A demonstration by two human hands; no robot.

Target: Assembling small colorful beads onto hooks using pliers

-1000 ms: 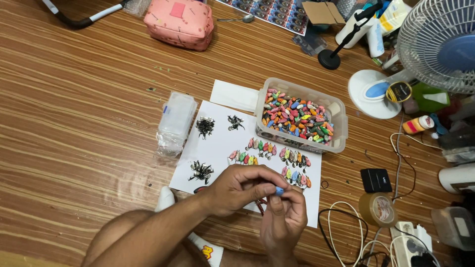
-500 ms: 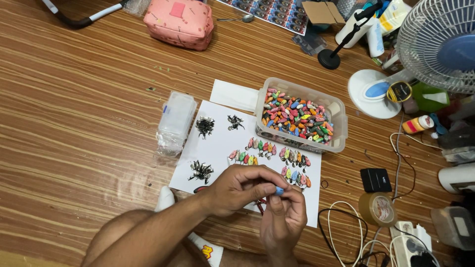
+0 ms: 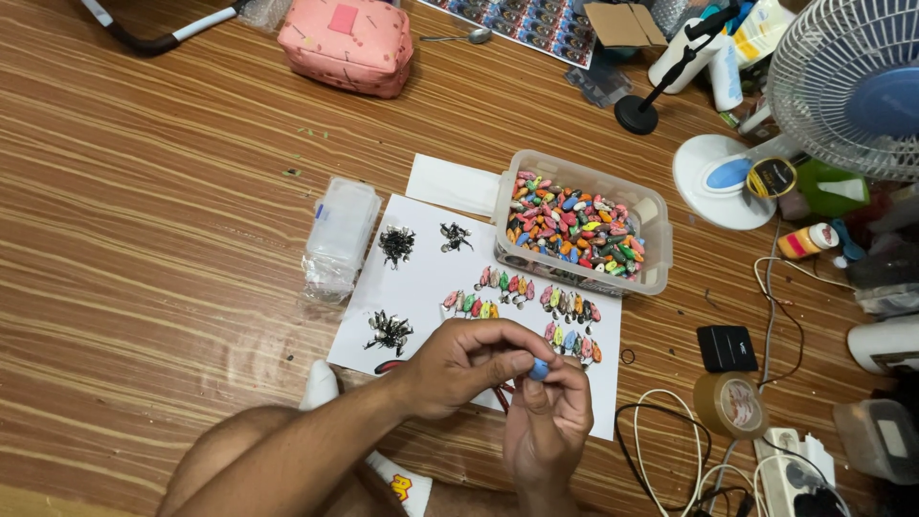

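My left hand (image 3: 469, 369) and my right hand (image 3: 548, 426) meet over the near edge of a white sheet of paper (image 3: 426, 273). Together their fingertips pinch a small blue bead-like lure (image 3: 539, 369). A thin red tool handle (image 3: 501, 394) pokes out under the hands. On the sheet lie rows of small coloured lures (image 3: 536, 306) and three little heaps of dark hooks (image 3: 395, 244). A clear tub (image 3: 656, 244) full of coloured lures stands at the sheet's far right corner.
A clear lidded box (image 3: 340, 235) sits left of the sheet. A pink pouch (image 3: 347, 43) lies far back. A white fan (image 3: 842, 86), tape roll (image 3: 729, 404), black box (image 3: 726, 348), cables and a power strip (image 3: 790, 469) crowd the right side.
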